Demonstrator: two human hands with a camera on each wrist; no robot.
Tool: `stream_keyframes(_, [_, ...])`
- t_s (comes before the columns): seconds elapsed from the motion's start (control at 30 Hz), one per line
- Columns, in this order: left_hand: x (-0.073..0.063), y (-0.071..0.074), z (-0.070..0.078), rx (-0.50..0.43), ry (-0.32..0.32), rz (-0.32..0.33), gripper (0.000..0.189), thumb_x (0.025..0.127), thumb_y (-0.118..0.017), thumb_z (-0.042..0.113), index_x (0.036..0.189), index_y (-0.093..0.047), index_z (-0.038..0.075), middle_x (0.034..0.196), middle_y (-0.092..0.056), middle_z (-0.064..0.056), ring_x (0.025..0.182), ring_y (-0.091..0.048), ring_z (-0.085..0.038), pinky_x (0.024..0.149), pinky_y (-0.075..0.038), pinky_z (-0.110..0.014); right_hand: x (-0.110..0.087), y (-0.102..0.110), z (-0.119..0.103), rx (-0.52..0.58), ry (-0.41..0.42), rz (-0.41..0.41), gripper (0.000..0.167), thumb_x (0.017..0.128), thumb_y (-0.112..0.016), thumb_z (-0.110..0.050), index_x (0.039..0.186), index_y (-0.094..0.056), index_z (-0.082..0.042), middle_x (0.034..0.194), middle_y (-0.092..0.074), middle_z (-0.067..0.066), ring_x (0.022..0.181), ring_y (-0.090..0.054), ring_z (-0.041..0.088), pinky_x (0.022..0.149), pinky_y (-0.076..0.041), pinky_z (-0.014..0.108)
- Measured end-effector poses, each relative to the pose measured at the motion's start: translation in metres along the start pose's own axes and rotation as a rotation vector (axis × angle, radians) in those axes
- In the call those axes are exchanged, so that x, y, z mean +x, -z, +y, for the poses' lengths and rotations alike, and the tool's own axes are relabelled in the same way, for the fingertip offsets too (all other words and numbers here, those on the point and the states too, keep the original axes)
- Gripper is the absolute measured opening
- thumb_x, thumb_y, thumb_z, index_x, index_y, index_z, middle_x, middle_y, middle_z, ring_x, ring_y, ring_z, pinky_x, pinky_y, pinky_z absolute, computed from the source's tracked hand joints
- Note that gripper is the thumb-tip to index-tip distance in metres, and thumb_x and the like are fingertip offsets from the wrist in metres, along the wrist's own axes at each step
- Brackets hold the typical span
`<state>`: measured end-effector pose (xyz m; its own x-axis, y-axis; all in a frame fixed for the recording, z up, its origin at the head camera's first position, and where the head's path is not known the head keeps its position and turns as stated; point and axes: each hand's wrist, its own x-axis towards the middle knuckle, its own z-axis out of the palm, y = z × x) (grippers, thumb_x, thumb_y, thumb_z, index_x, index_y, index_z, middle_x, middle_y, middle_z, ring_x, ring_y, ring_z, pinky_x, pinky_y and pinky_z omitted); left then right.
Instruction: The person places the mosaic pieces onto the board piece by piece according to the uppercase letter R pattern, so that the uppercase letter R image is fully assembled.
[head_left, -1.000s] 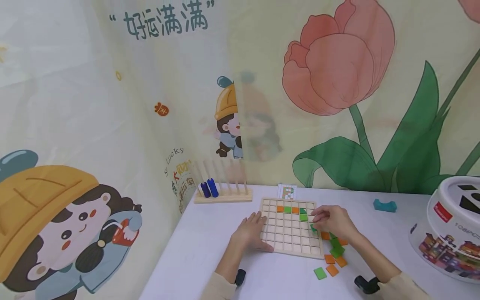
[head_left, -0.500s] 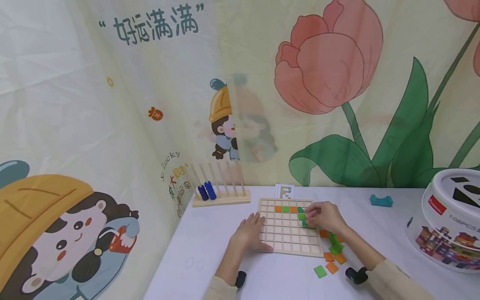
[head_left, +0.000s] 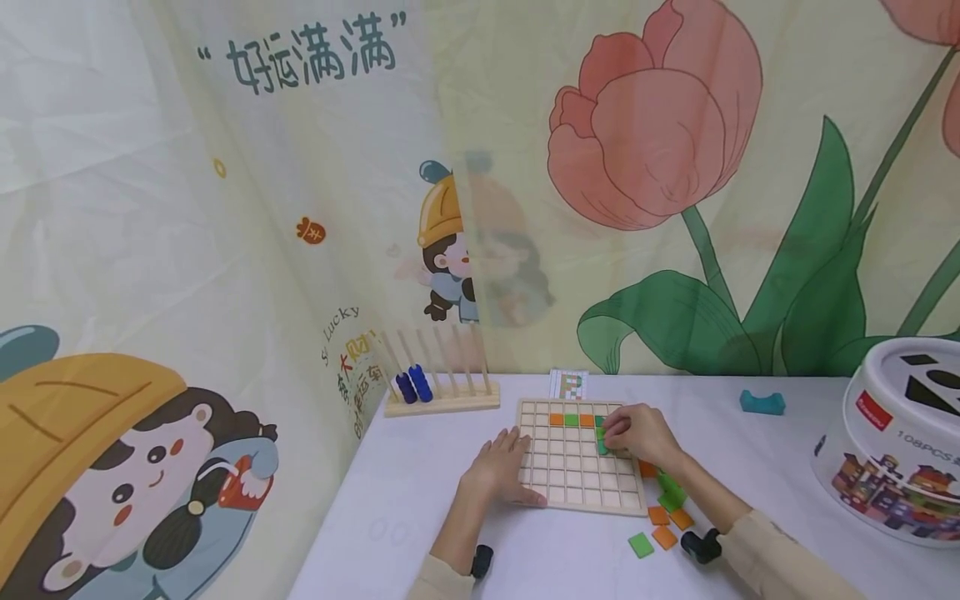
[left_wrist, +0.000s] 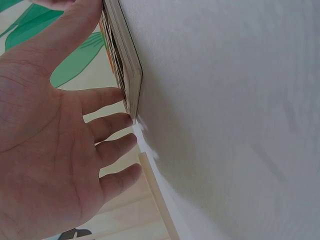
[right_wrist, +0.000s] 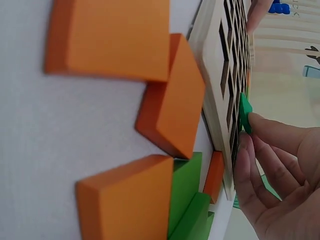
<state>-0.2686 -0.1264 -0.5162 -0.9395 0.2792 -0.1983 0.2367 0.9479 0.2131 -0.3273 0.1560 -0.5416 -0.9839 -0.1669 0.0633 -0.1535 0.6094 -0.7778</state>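
Your left hand, below center of head view: fingers straight and spread, at left edge of wooden grid board. Your right hand, at board's upper right: thumb and fingers pinch green tile, seen tilted over board in right wrist view. Orange and green row sits in board's upper cells. Loose tiles lie at lower right of board. Patterned card just above board; peg rack farther left; white bucket at frame's right edge.
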Motion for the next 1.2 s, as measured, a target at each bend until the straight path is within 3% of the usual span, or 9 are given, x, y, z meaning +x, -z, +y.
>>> stream_keyframes(0.57, [0.0, 0.002, 0.004, -0.007, -0.007, 0.007, 0.11, 0.073, -0.09, 0.058, 0.159, -0.043, 0.008, 0.168, -0.033, -0.014, 0.157, -0.027, -0.031, 0.126, -0.027, -0.051, -0.006, -0.003, 0.003, -0.099, 0.047, 0.074, 0.017, 0.082, -0.088, -0.007, 0.095, -0.076, -0.005, 0.074, -0.067, -0.002, 0.07, -0.062, 0.014, 0.062, -0.053, 0.028])
stream_keyframes(0.73, [-0.001, 0.0, 0.004, -0.009, -0.006, 0.001, 0.11, 0.074, -0.09, 0.058, 0.159, -0.042, 0.008, 0.169, -0.032, -0.015, 0.157, -0.027, -0.031, 0.126, -0.027, -0.05, -0.01, 0.0, 0.001, -0.09, 0.02, 0.074, 0.02, 0.082, -0.089, -0.008, 0.097, -0.076, -0.003, 0.076, -0.068, -0.001, 0.071, -0.063, 0.015, 0.06, -0.054, 0.027])
stream_keyframes(0.97, [-0.001, -0.001, 0.003, -0.008, -0.008, 0.004, 0.11, 0.073, -0.09, 0.059, 0.159, -0.042, 0.008, 0.169, -0.032, -0.014, 0.157, -0.027, -0.032, 0.126, -0.027, -0.051, -0.018, 0.014, 0.0, -0.034, -0.006, 0.031, 0.016, 0.087, -0.083, -0.005, 0.102, -0.077, -0.004, 0.084, -0.072, 0.0, 0.078, -0.066, 0.016, 0.063, -0.057, 0.026])
stream_keyframes(1.2, [0.0, 0.001, 0.001, 0.005, -0.011, -0.007, 0.11, 0.075, -0.088, 0.059, 0.16, -0.04, 0.008, 0.169, -0.031, -0.015, 0.157, -0.026, -0.032, 0.126, -0.027, -0.051, -0.033, 0.03, -0.007, -0.094, 0.036, 0.033, 0.019, 0.088, -0.081, -0.005, 0.105, -0.077, -0.002, 0.085, -0.072, 0.0, 0.077, -0.065, 0.016, 0.066, -0.059, 0.027])
